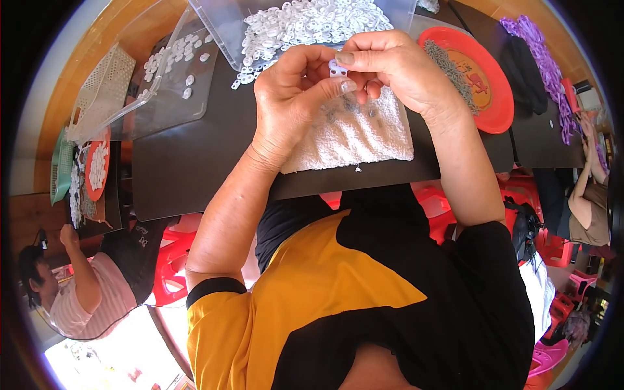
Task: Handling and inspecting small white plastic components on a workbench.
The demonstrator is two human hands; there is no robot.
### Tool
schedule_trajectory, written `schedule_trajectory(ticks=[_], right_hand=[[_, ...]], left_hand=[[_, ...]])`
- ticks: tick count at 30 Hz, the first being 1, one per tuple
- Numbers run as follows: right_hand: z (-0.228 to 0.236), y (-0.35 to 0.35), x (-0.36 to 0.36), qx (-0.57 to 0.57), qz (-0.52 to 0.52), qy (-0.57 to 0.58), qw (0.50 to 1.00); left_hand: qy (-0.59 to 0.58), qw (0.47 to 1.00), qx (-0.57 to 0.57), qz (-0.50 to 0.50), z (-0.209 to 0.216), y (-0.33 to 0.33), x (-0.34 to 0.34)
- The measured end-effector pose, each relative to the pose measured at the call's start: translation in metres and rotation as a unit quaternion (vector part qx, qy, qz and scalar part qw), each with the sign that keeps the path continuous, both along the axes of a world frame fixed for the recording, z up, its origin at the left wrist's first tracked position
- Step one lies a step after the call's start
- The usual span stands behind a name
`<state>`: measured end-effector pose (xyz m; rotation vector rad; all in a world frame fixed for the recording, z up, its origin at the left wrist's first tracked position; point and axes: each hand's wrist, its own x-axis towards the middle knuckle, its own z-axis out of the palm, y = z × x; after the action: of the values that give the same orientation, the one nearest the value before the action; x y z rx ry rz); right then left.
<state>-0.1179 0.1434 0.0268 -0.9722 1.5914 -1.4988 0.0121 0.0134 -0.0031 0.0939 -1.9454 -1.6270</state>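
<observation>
Between my two hands is a small white plastic piece with holes in it. My left hand pinches it from below and the side, thumb pointing right. My right hand has its thumb at the top of the piece, and its other fingertips curl beneath, partly hidden. Both hands hover over a white towel lying on the dark table, with a few tiny dark bits on it. Just beyond them, a clear plastic bin holds a heap of similar white pieces. Some have spilled beside its near corner.
Right of my hands sits a red plate with small grey parts. To the left lies a clear tray with scattered white pieces. Purple strips lie at far right. People sit at both sides, among red stools.
</observation>
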Motion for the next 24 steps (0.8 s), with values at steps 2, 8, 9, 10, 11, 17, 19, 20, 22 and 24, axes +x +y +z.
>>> schedule_trajectory(ticks=[2, 8, 9, 10, 11, 17, 19, 20, 22, 24], right_hand=[[0.000, 0.001, 0.000, 0.003, -0.003, -0.006, 1.000], [0.000, 0.001, 0.007, -0.019, 0.007, -0.013, 1.000], [-0.001, 0.001, 0.008, -0.019, 0.006, -0.019, 1.000], [-0.002, 0.001, 0.009, -0.019, 0.005, -0.025, 0.999], [-0.002, 0.002, 0.009, -0.019, 0.004, -0.025, 1.000], [-0.001, 0.001, 0.012, -0.023, 0.028, -0.064, 0.997], [-0.003, -0.001, 0.012, -0.046, 0.050, -0.085, 0.994], [-0.003, -0.001, 0.014, -0.045, 0.049, -0.087, 0.994], [-0.002, -0.002, 0.017, -0.048, 0.048, -0.093, 0.993], [-0.005, -0.004, 0.013, -0.049, 0.047, -0.089, 0.994]], left_hand=[[-0.005, 1.000, -0.005, 0.000, -0.001, 0.000, 0.002], [0.068, 0.996, -0.051, 0.007, -0.009, -0.002, 0.000], [0.084, 0.995, -0.056, 0.008, -0.009, -0.001, 0.001], [0.084, 0.995, -0.055, 0.008, -0.008, -0.001, 0.002], [0.067, 0.997, -0.049, -0.003, -0.008, -0.001, 0.004], [0.089, 0.995, -0.038, -0.006, -0.005, 0.000, 0.003], [0.078, 0.996, -0.033, -0.004, -0.005, -0.002, 0.005], [0.076, 0.997, -0.032, -0.005, -0.006, -0.003, 0.005], [0.083, 0.996, -0.018, -0.015, -0.007, -0.005, 0.006], [0.067, 0.998, -0.005, -0.002, -0.007, -0.004, 0.004]])
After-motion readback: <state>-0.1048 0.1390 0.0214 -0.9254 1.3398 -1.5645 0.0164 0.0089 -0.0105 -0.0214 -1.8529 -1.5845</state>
